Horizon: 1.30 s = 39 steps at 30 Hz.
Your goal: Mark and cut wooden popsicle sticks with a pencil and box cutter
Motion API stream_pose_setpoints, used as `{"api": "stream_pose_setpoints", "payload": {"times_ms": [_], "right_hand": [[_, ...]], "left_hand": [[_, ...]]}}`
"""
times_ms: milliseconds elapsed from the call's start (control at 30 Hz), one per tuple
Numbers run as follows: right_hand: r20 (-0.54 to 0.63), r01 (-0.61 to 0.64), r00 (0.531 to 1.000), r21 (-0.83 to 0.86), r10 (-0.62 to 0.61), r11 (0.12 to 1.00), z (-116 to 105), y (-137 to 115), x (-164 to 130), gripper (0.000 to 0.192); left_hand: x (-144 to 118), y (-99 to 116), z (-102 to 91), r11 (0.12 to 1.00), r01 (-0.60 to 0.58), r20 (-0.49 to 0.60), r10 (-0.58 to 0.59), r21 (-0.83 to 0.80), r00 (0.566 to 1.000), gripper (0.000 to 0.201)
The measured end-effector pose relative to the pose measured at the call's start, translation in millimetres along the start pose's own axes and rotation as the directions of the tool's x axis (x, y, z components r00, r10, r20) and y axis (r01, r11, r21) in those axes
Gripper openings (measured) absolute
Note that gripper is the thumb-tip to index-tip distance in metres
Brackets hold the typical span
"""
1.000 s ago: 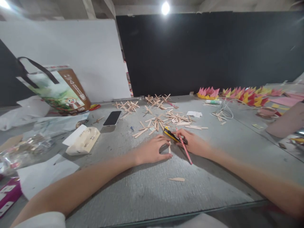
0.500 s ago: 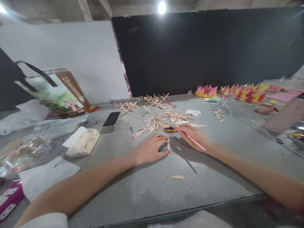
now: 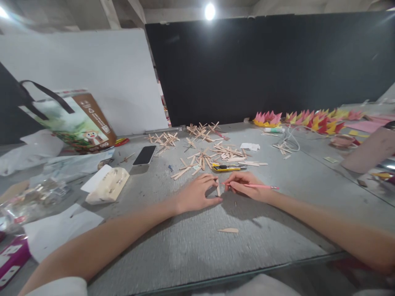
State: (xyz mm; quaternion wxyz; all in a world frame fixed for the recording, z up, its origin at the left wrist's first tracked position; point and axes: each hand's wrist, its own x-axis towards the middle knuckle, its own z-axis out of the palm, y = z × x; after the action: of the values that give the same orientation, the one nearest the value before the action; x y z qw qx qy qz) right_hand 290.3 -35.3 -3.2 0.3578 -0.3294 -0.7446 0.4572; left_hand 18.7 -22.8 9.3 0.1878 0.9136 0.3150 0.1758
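Observation:
My left hand (image 3: pixel 199 193) rests on the grey table, thumb and fingers closed on the two ends of a short wooden stick (image 3: pixel 218 189). In my right hand (image 3: pixel 247 185) is a pink pencil (image 3: pixel 261 186), pinched like a pen, its tip close to the stick's right side. Just beyond my right hand lies a yellow and black utility knife (image 3: pixel 230 167). Nearer to me, a pointed piece of wooden stick (image 3: pixel 228 230) lies by itself on the table.
Heaps of loose and crossed wooden sticks (image 3: pixel 228 153) lie beyond my hands. A phone (image 3: pixel 145 155), a cream-coloured block (image 3: pixel 108 187) and a printed bag (image 3: pixel 83 121) are on the left. Pink and yellow paper crowns (image 3: pixel 268 119) and a white cable (image 3: pixel 291 139) sit at the back right.
My right hand has moved off the utility knife, which now lies on the table. The pencil has turned, and its tip is now beside the stick. My left hand has stayed put.

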Motion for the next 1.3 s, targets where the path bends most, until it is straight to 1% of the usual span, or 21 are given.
{"api": "stream_pose_setpoints", "payload": {"times_ms": [67, 133, 233, 300, 467, 633, 733, 900, 1133, 1300], "right_hand": [[-0.022, -0.04, 0.999, -0.005, 0.04, 0.999, 1, -2, 2, 0.035], [-0.03, -0.081, 0.996, 0.015, 0.081, 0.997, 2, -3, 4, 0.034], [0.014, -0.124, 0.992, 0.078, 0.123, 0.989, 3, -2, 5, 0.031], [0.037, -0.135, 0.991, 0.086, 0.132, 0.987, 4, -1, 6, 0.031], [0.02, -0.151, 0.988, 0.021, 0.151, 0.988, 7, 3, 10, 0.032], [0.052, -0.168, 0.984, -0.041, 0.17, 0.985, 3, 12, 17, 0.025], [0.06, -0.176, 0.982, -0.02, 0.177, 0.984, 1, 16, 18, 0.023], [0.053, -0.19, 0.981, 0.008, 0.189, 0.982, 1, 17, 19, 0.025], [0.055, -0.205, 0.977, -0.007, 0.205, 0.979, 2, 13, 21, 0.028], [0.061, -0.208, 0.976, -0.014, 0.208, 0.978, 2, 16, 22, 0.028]], "left_hand": [[0, -1, 0.3, 1.0, 0.007, 0.008, -0.007, -0.018, 1.0, 0.045], [0, -1, 0.6, 0.999, 0.023, 0.006, -0.023, -0.037, 1.0, 0.05], [0, -1, 0.7, 0.996, 0.072, -0.007, -0.073, -0.059, 0.997, 0.063], [0, 0, 0.5, 0.992, 0.107, -0.005, -0.108, -0.069, 0.994, 0.067], [1, 2, -1.0, 0.985, 0.145, 0.007, -0.145, -0.091, 0.989, 0.069], [1, 4, -2.5, 0.984, 0.149, 0.017, -0.148, -0.095, 0.989, 0.071], [1, 4, -2.1, 0.984, 0.155, 0.009, -0.155, -0.089, 0.988, 0.071], [1, 4, -1.7, 0.981, 0.163, 0.02, -0.162, -0.106, 0.987, 0.073], [1, 3, -1.6, 0.977, 0.166, 0.017, -0.165, -0.131, 0.986, 0.074], [1, 3, -0.7, 0.977, 0.158, 0.011, -0.158, -0.141, 0.987, 0.076]]}}
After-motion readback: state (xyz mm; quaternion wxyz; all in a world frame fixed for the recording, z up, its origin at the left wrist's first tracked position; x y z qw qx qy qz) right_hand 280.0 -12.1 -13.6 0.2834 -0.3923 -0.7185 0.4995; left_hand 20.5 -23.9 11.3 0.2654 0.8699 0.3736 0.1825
